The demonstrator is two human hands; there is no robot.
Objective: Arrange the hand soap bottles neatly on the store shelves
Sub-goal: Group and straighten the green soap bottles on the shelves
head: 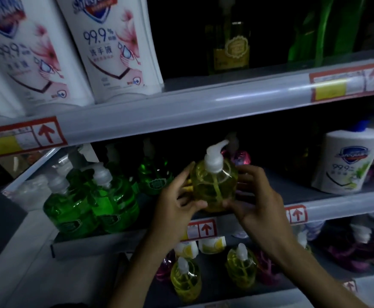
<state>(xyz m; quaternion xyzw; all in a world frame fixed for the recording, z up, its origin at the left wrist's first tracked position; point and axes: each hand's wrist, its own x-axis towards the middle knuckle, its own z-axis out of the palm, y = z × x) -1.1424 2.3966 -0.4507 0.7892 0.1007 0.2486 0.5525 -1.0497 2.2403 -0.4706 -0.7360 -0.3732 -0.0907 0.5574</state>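
A yellow pump bottle of hand soap (215,181) with a white pump head is at the front of the middle shelf (337,210). My left hand (177,201) grips its left side and my right hand (255,201) grips its right side, thumbs near its base. Left of it several green pump bottles (92,196) stand in a cluster. Behind it a pink bottle (239,156) is partly hidden. On the shelf below stand two more yellow bottles (186,278) (241,267).
Tall white soap bottles (115,45) stand on the top shelf (203,103), with dark and green bottles (323,30) to the right. A white bottle (348,163) stands at the right of the middle shelf. Purple packs (348,247) fill the lower right.
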